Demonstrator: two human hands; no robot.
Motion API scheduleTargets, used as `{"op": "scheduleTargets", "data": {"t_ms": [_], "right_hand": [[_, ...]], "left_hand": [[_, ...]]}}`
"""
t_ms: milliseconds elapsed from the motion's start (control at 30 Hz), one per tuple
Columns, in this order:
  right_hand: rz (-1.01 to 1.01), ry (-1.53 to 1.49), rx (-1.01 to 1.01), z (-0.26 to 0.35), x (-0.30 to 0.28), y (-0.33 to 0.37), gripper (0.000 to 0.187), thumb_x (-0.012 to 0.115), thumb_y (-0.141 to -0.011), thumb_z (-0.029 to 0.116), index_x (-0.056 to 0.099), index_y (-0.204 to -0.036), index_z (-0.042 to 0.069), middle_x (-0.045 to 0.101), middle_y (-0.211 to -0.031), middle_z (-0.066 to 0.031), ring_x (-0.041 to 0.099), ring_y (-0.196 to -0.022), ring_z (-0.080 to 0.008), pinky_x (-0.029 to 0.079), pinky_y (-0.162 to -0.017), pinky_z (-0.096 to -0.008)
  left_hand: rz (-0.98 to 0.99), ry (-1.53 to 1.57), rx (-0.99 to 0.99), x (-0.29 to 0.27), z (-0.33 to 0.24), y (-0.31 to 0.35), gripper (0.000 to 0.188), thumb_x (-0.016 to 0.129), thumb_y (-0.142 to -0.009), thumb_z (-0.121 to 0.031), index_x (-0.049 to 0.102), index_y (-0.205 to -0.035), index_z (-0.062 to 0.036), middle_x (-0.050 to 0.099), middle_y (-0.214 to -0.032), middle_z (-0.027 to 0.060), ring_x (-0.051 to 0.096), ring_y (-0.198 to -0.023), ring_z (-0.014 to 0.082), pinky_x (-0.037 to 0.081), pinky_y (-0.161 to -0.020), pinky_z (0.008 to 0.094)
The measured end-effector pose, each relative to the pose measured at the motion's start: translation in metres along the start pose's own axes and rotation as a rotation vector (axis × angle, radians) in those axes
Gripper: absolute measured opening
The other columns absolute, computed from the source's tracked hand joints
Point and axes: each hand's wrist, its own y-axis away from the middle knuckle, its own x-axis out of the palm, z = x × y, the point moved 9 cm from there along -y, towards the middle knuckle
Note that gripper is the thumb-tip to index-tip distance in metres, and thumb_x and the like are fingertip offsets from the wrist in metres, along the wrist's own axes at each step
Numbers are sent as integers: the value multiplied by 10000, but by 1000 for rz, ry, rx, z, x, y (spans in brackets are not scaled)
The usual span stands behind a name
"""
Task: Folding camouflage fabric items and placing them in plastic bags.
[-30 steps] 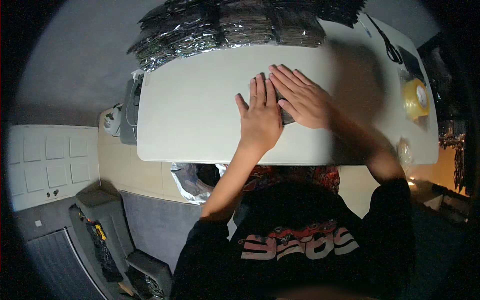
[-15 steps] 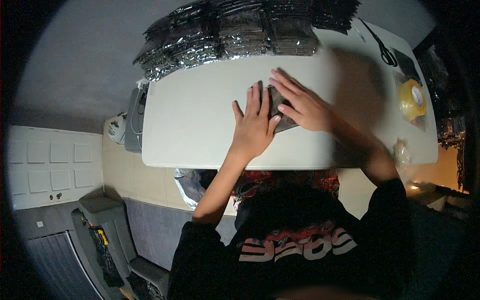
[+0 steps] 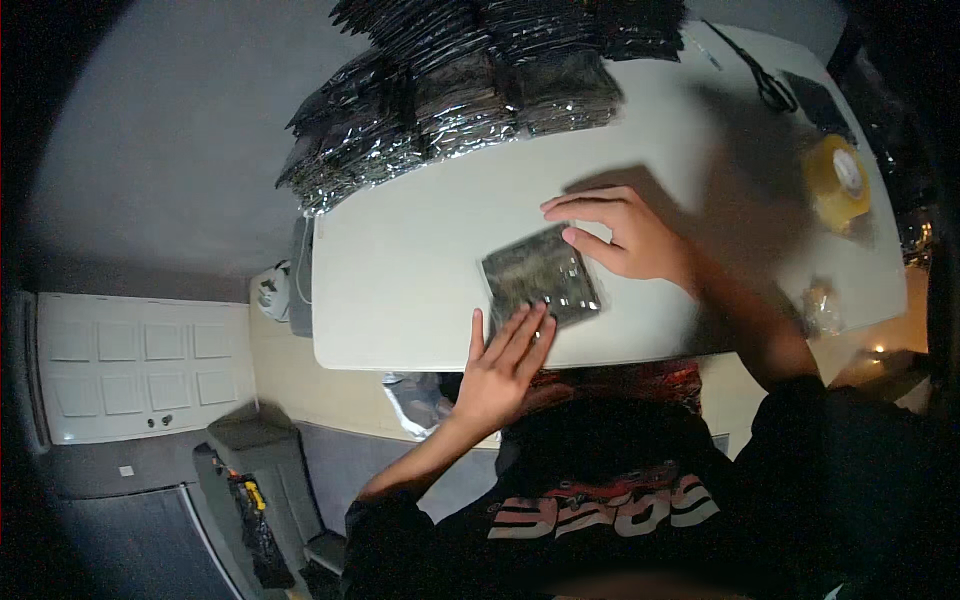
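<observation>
A flat, dark, squarish packet in shiny clear plastic [image 3: 538, 268] lies on the white table [image 3: 400, 280]. My left hand [image 3: 505, 365] rests on its near part, fingers stretched out and pressed flat on the plastic. At the packet's far right corner, my right hand [image 3: 632, 237] is open, with thumb and fingers apart. The right thumb reaches to the packet's edge; whether it touches I cannot tell. Neither hand grips anything.
Stacks of shiny black plastic packets [image 3: 465, 100] line the far left side. Black scissors [image 3: 770, 88] and a roll of yellowish clear tape [image 3: 838, 185] lie to the right. Crumpled clear plastic [image 3: 823, 307] sits near the right front edge. A grey sofa [image 3: 270, 470] stands lower left.
My left hand has slid nearer to me, onto the packet's near part. My right hand has lifted off the packet's middle to its far right corner, uncovering the packet. The whole view has shifted.
</observation>
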Motion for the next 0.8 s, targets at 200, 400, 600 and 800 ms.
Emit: {"op": "scheduleTargets", "data": {"t_ms": [200,400,600,800], "right_hand": [[47,-35,-11,5,17,2,322,668,-963,184,702,-1244,30,711,-1258,-189,678,-1155,-377,521,-1018,-451],[82,-660,13,16,5,2,372,493,-1087,259,647,-1344,39,700,-1292,-118,572,-1294,-205,372,-1168,-374],[-126,-548,306,-12,-21,-4,215,694,-993,95,694,-1172,-25,756,-985,-53,673,-897,-87,539,-810,-273],[-122,-49,515,-58,-54,-6,337,699,-1004,268,700,-1180,-20,760,-998,-51,693,-891,-160,547,-872,-349]], "left_hand": [[-142,251,-66,-48,16,4,250,861,-783,-132,805,-1026,-136,768,-1102,38,729,-1042,239,425,-1135,569],[-186,517,-287,-116,67,-48,160,806,-862,-93,805,-1013,-39,791,-942,119,757,-845,207,578,-800,325],[-109,1009,-168,-88,123,-157,236,778,-944,-135,781,-1142,-6,773,-911,39,645,-800,64,519,-711,246],[30,1279,-401,18,169,-178,315,689,-1026,-283,758,-1152,-2,774,-960,69,682,-735,113,591,-714,268]]}}
